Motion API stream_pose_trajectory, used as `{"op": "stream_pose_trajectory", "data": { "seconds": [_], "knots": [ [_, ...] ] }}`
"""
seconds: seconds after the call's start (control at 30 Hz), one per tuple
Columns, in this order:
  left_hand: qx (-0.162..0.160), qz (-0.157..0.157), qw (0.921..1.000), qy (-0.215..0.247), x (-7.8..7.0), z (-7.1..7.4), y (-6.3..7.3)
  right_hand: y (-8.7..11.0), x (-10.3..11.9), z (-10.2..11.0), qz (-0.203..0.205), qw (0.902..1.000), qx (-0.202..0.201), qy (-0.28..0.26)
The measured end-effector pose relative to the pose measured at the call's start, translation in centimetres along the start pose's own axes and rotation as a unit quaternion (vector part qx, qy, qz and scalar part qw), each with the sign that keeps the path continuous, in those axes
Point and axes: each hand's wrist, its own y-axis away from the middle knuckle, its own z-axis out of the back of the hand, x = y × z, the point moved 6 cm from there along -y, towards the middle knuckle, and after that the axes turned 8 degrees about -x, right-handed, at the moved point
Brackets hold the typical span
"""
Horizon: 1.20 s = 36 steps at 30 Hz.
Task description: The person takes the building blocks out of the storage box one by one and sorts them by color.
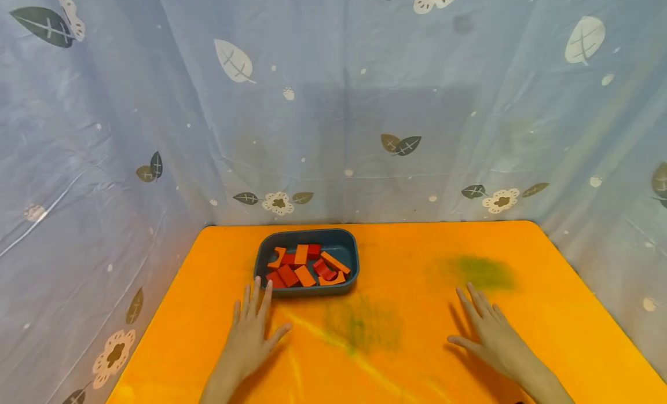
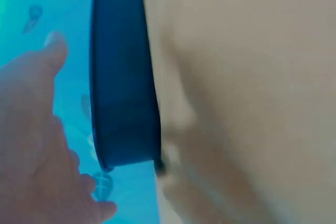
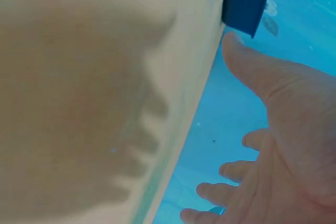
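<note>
1. L hand (image 1: pixel 249 340), fingers spread, thumb held out to the side facing the R hand (image 1: pixel 492 337); in head view its fingertips reach the near L corner of the tray (image 1: pixel 336 242). Contact w/ rim: can't tell.
2. R hand, likewise spread, thumb angled back toward L hand, its shadow falling just beside it on the orange tabletop (image 1: pixel 417 265).
3. Tray, dk blue w/ rounded corners, sits just past L fingertips & a bit to their R, well apart from R hand. L wrist cam shows its outer wall near the thumb; R wrist cam, only one end, beyond the thumb tip.
4. Red blocks (image 1: pixel 288 275) lie in the tray on the side nearer L fingertips, w/ others farther back & one curved pc. toward R hand's side.
5. Orange blocks (image 1: pixel 304 276) mixed in, incl. a notched pc. at far L, a long bar (image 1: pixel 335 262) & an arched pc. at the tray end nearer R hand.
6. Btwn the hands, a green smudge (image 1: pixel 365 329); a 2nd one just past R fingertips.
7. Farthest out, beyond both hands: blue-gray curtain (image 1: pixel 323 120) w/ leaf & flower print.
</note>
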Motion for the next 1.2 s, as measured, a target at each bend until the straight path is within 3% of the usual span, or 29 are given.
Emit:
{"op": "stream_pose_trajectory", "data": {
  "seconds": [0.13,0.27,0.43,0.53,0.63,0.73,0.87,1.07,1.2],
  "knots": [
    [-0.01,0.027,0.9962,0.083,1.2,0.3,-1.6,-0.8,0.7,0.4,0.015,0.9998,-0.014,-0.004],
    [-0.01,0.059,0.9869,0.15,2.1,0.6,-2.8,-2.0,1.9,1.1,0.032,0.9984,-0.041,0.02],
    [-0.001,0.106,0.9579,0.267,2.7,0.3,-3.9,-3.8,3.9,2.1,0.066,0.9942,-0.07,0.047],
    [-0.012,0.12,0.9407,0.317,3.0,0.1,-4.3,-4.8,5.1,2.4,0.078,0.994,-0.07,0.029],
    [-0.032,0.136,0.932,0.335,3.6,0.0,-4.7,-5.8,6.3,2.6,0.075,0.994,-0.079,-0.001],
    [-0.045,0.156,0.9303,0.329,4.1,-0.1,-5.1,-7.0,7.5,2.5,0.067,0.9934,-0.087,-0.031],
    [-0.046,0.177,0.9274,0.326,4.5,-0.1,-5.3,-8.6,9.4,1.6,0.056,0.9947,-0.064,-0.058],
    [-0.053,0.195,0.9018,0.382,4.7,-0.2,-5.2,-11.1,12.2,0.2,0.081,0.9918,-0.048,-0.086],
    [-0.048,0.206,0.8949,0.393,4.8,-0.4,-5.4,-12.7,13.6,-0.7,0.102,0.9885,-0.052,-0.099]
  ]
}}
